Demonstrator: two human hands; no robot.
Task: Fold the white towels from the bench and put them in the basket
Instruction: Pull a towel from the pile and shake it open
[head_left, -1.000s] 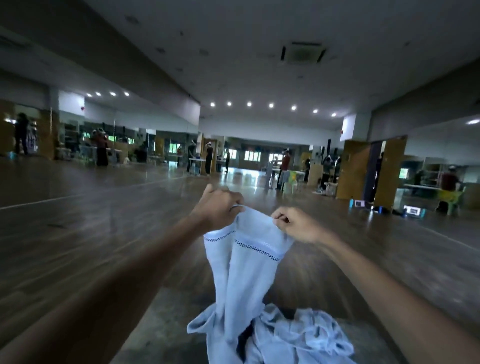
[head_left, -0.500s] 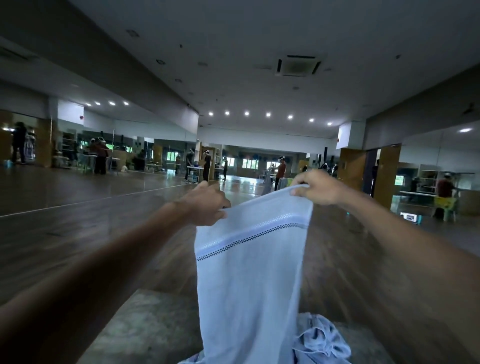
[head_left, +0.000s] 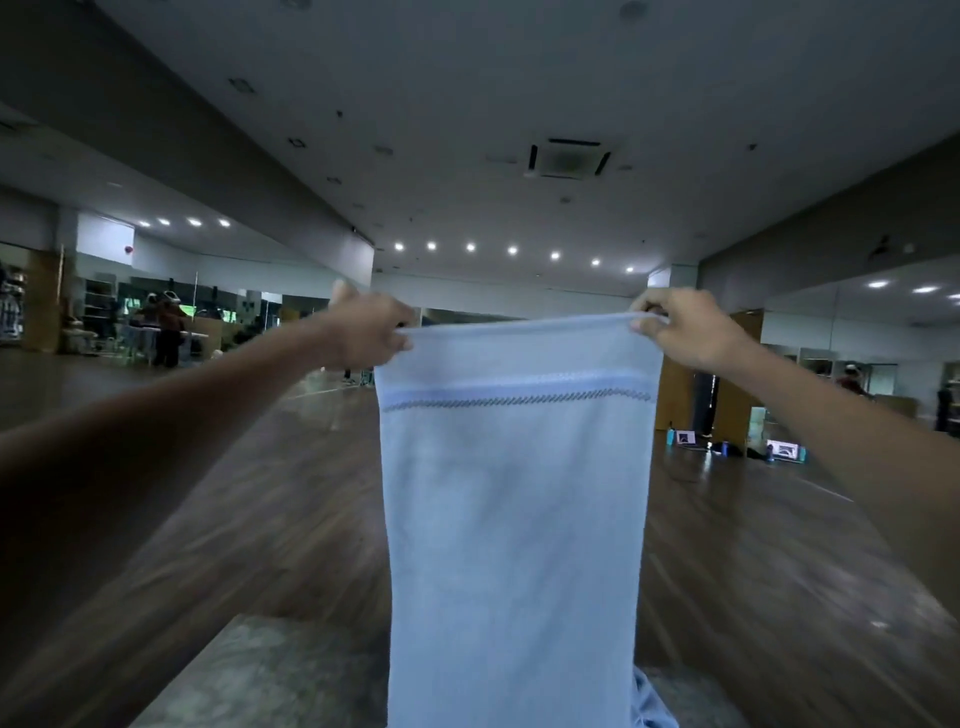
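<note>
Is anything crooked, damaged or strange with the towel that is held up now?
Nothing stands out. The left hand and right hand pinch the top corners of the white towel; it hangs flat and straight, its edge nearly level, with no tear visible.

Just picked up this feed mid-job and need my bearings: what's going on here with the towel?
A person holds one white towel up at arm's length, spread flat. The left hand pinches its top left corner and the right hand pinches the top right corner, so it hangs straight down in front of the bench. It is not yet folded. A bit of another pale cloth shows at the lower right, by the bench. No basket is in view.
</note>
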